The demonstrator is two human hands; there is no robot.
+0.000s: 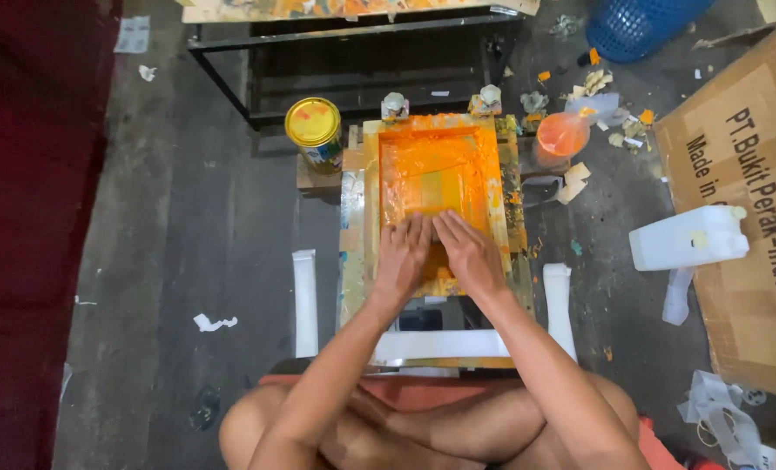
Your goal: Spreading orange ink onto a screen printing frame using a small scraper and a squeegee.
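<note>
Legs: crossed at the bottom edge, forearms reaching forward over them.
Left hand [403, 255]: flat, fingers together, pressing on the near end of the screen frame [438, 178]; gripping nothing.
Right hand [468, 253]: flat beside the left, fingertips nearly touching it, palm down on the same frame.
Screen frame: lies on a low stand straight ahead, its mesh covered in orange ink.
Paint can [314, 130]: yellow lid, left of the frame's far corner.
Orange cup [563, 135]: right of the frame.
White jug [688, 238]: on the floor, beside a cardboard box [745, 218].
</note>
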